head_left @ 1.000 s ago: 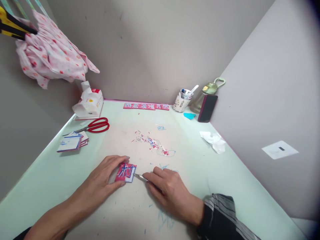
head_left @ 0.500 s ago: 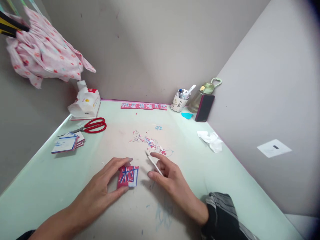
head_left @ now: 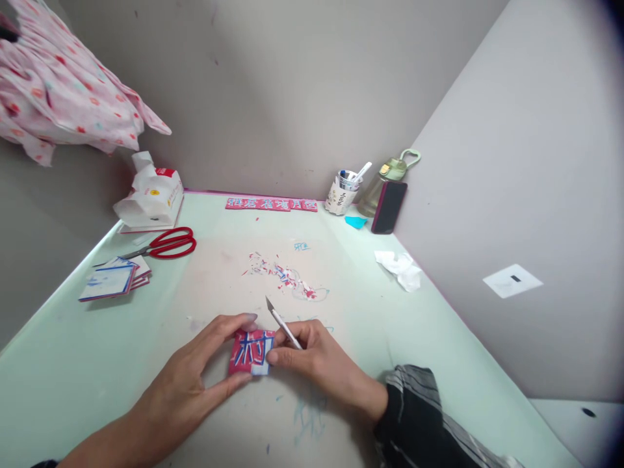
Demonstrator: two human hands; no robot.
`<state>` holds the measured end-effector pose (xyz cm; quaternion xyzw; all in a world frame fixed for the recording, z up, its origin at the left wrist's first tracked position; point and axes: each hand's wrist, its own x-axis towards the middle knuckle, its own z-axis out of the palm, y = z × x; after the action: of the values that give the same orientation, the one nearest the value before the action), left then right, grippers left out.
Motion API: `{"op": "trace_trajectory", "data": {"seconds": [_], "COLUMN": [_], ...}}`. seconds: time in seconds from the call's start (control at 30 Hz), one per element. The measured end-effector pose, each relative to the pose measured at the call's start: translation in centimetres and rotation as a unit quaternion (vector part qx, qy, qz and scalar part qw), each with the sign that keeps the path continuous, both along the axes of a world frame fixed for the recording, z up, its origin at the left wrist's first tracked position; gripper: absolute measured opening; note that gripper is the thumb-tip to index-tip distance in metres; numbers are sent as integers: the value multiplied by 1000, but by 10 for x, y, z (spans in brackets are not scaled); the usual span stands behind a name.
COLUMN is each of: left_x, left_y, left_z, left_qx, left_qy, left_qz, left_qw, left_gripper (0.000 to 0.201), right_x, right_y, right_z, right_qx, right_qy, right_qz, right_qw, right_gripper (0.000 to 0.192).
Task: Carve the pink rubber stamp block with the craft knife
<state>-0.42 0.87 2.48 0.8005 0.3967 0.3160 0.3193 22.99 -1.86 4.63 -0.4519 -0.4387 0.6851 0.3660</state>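
Between my hands is a small square carving block (head_left: 248,351), its red face cut around a blue-outlined character, with a pale uncut patch at the right. My left hand (head_left: 195,367) grips it by the top and bottom edges, thumb below and fingers above. A white-handled craft knife (head_left: 286,328) rests in my right hand (head_left: 319,357), blade pointing up and away to the left. My right thumb and fingertips also touch the block's right edge. Beyond lie red, white and blue shavings (head_left: 283,276).
Red-handled scissors (head_left: 173,244) and a stack of blocks (head_left: 108,283) lie left, below a tissue box (head_left: 153,198). A row of carved red tiles (head_left: 270,205) lines the back. At right are a pen cup (head_left: 342,195), bottle (head_left: 383,185), phone (head_left: 390,208) and crumpled tissue (head_left: 400,268).
My right hand has moved left and down to the block, its thumb and fingers now touching the right edge. The knife moved with it. The view has shifted slightly right.
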Motion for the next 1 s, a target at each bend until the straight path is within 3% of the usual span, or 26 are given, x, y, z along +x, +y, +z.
{"op": "trace_trajectory", "data": {"seconds": [0.2,0.43,0.6,0.83,1.0], "left_x": [-3,-2,-6,7,16], "left_y": [2,3,5,-5,-11], "left_z": [1,3,-1,13,13], "left_qx": [-61,-85,-102,-213,-185], "left_qy": [3,-11,-6,-97,-81], "left_qz": [10,6,1,25,61], "left_qw": [998,996,995,972,977], "left_gripper": [51,47,47,45,35], "right_x": [1,-1,-2,-8,-12], "right_y": [1,0,-1,-10,-12], "right_z": [-1,0,4,11,9], "right_qx": [-31,-58,-37,5,23], "right_qy": [76,89,72,24,12], "right_qz": [4,-9,-17,-20,-21], "right_qw": [997,994,997,999,999], "right_gripper": [33,33,33,31,30]}}
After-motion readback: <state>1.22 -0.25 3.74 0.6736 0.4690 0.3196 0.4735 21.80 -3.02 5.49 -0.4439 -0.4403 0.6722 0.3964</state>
